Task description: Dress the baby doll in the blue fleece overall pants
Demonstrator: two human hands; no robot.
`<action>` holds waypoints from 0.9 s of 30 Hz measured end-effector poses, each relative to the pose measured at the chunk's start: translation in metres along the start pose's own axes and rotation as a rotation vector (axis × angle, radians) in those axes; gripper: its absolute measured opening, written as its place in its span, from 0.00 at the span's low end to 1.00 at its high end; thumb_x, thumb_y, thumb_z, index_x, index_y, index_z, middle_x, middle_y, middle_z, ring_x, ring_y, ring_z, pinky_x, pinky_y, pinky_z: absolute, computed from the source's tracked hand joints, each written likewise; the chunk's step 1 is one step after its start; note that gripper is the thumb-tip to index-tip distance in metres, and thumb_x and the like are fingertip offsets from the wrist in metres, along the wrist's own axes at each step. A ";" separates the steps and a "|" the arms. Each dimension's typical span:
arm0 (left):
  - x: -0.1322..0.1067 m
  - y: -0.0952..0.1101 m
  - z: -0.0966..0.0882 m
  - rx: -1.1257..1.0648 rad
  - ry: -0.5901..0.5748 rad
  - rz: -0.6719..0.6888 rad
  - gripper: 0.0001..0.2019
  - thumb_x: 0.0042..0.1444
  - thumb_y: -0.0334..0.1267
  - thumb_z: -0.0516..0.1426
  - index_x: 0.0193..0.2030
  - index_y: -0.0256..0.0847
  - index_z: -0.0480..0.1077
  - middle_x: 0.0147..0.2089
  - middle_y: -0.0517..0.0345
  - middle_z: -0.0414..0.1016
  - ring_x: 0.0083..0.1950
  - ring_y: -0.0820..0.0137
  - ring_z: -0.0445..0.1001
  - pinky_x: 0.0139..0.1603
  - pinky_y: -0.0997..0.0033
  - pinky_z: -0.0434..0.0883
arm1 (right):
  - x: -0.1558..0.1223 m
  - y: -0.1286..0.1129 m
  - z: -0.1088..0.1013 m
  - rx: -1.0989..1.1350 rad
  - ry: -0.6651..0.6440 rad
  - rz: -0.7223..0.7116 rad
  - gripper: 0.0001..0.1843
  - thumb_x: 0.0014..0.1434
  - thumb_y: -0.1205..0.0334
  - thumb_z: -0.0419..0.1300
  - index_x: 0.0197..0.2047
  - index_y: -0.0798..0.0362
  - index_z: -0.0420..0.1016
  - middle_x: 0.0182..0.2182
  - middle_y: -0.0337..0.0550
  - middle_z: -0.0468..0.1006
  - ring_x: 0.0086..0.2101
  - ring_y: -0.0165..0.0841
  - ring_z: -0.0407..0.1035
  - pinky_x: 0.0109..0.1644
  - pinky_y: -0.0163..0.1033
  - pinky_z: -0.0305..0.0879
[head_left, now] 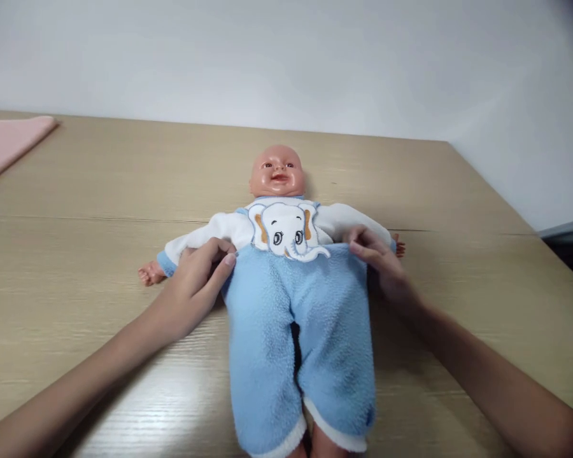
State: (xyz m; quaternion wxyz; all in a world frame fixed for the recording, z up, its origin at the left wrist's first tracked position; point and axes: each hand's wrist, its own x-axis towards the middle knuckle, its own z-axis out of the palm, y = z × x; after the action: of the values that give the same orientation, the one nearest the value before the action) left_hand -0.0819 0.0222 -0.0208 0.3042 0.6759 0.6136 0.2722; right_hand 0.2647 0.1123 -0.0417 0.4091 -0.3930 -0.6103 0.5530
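A baby doll (277, 172) lies on its back with its head away from me and its arms spread. It wears a white long-sleeved top (229, 230) with blue cuffs. Blue fleece pants (262, 318) with white hems cover its legs, and an elephant patch (286, 230) overlaps their waist. My left hand (203, 273) pinches the waistband at its left corner. At the opposite corner, my right hand (382, 264) grips the waistband between thumb and fingers. The doll's lower legs show only in part at the bottom edge.
The doll rests on a light wooden table (100, 273) with a seam running across it. A folded pink cloth (14, 143) lies at the far left. Behind the table stands a white wall (267, 63). Something dark (570, 242) shows beyond the right edge.
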 end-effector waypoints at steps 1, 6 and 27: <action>0.001 -0.002 -0.001 -0.022 0.009 -0.009 0.20 0.81 0.58 0.47 0.49 0.47 0.70 0.42 0.58 0.73 0.45 0.57 0.69 0.56 0.48 0.64 | 0.000 0.002 0.002 -0.004 0.070 -0.067 0.15 0.70 0.46 0.72 0.44 0.46 0.74 0.38 0.37 0.68 0.37 0.35 0.64 0.42 0.40 0.63; 0.005 -0.009 0.003 0.049 0.138 0.053 0.12 0.80 0.50 0.49 0.52 0.46 0.67 0.46 0.55 0.76 0.46 0.58 0.72 0.53 0.51 0.67 | -0.003 0.011 0.016 -0.597 0.194 -0.457 0.06 0.76 0.64 0.66 0.50 0.43 0.74 0.44 0.40 0.76 0.45 0.38 0.73 0.50 0.45 0.70; 0.071 0.087 0.035 0.327 0.082 0.620 0.17 0.75 0.44 0.59 0.65 0.42 0.71 0.72 0.40 0.75 0.74 0.46 0.70 0.78 0.40 0.68 | -0.010 -0.018 -0.081 -1.327 0.200 -0.595 0.25 0.65 0.53 0.73 0.62 0.51 0.79 0.50 0.57 0.87 0.53 0.52 0.81 0.80 0.65 0.59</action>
State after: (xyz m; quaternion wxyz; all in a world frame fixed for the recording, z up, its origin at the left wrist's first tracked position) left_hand 0.0086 0.0843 0.0202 0.0699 0.8584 0.4264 0.2765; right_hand 0.3438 0.1298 -0.0203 0.2715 -0.4244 -0.8572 -0.1061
